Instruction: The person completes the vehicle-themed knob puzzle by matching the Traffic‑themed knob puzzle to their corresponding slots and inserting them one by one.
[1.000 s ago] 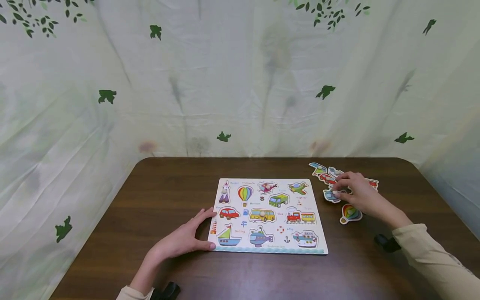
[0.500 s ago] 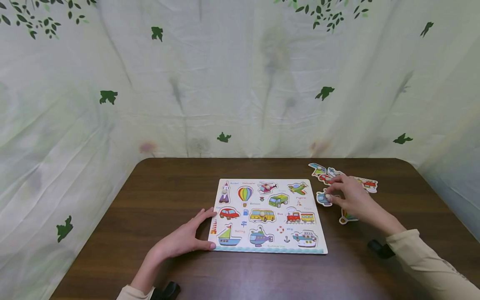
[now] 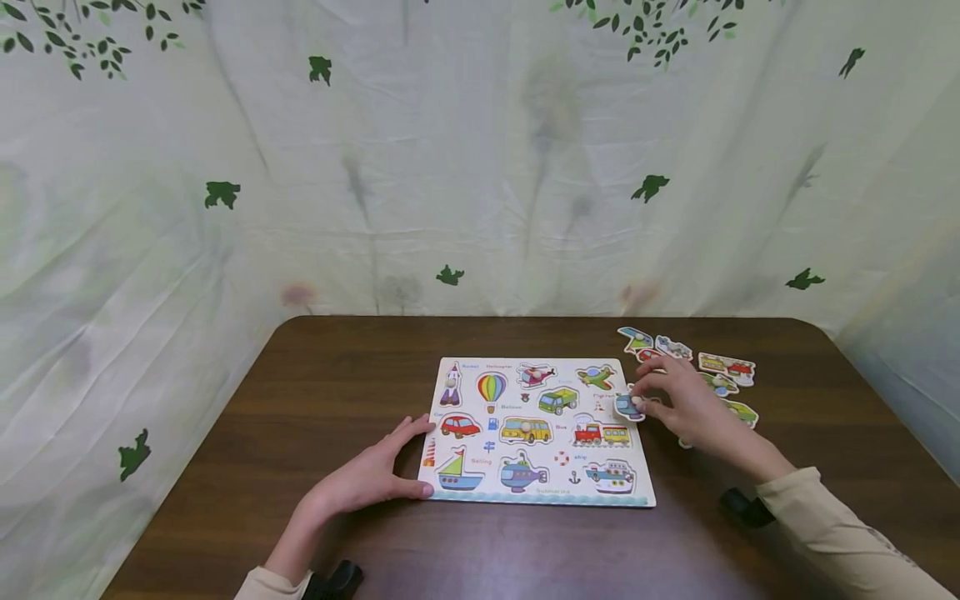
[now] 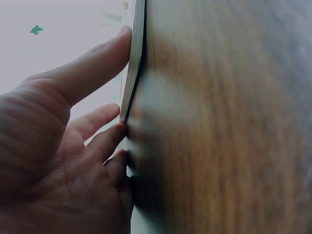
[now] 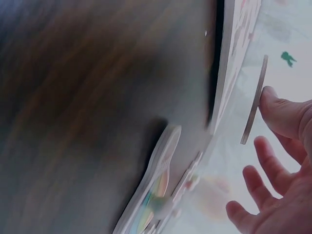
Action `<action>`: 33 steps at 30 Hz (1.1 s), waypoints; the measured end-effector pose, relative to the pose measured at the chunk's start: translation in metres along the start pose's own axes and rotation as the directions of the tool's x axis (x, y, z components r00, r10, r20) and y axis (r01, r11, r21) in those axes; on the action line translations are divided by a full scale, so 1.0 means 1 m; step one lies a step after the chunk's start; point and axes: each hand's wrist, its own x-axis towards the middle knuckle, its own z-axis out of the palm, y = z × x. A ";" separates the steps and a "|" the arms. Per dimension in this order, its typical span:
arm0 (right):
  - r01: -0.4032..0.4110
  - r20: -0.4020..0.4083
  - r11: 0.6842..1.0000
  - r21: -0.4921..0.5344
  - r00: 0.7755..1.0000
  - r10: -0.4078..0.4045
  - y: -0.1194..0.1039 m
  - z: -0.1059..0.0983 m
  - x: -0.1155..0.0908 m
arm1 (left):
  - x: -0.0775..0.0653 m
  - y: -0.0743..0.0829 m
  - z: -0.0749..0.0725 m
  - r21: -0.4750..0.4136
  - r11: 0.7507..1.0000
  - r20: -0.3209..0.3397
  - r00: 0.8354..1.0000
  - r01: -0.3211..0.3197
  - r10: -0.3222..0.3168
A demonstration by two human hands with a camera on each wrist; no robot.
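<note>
Dial centred on board, 12 away from the person. Right hand (image 3: 686, 404) pinches a small blue piece (image 3: 625, 406) between 2 and 3 o'clock, over the edge of the puzzle board (image 3: 517, 500). Piece is raised and tilted in the right wrist view. Left hand (image 3: 367, 475) lies with fingers extended at 8 to 9 o'clock, thumb on the board's border. Loose pieces (image 3: 727, 367) lie at 2 o'clock. Judgement: a light fingertip pinch, piece levelled, other fingers clear, left hand bracing without covering pictures, should serve best.
</note>
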 end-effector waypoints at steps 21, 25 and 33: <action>-0.027 0.070 0.977 0.214 0.997 0.012 -0.027 0.012 0.000 | 0.001 0.001 0.000 -0.007 1.000 0.008 1.000 0.010 -0.009; -0.019 0.073 0.973 0.228 0.997 0.002 -0.033 0.016 0.000 | 0.001 0.001 0.000 -0.004 1.000 0.008 1.000 0.011 -0.011; 0.032 0.081 0.969 0.245 0.995 -0.053 -0.044 0.022 0.000 | -0.001 0.002 -0.001 0.002 1.000 0.012 1.000 0.007 -0.007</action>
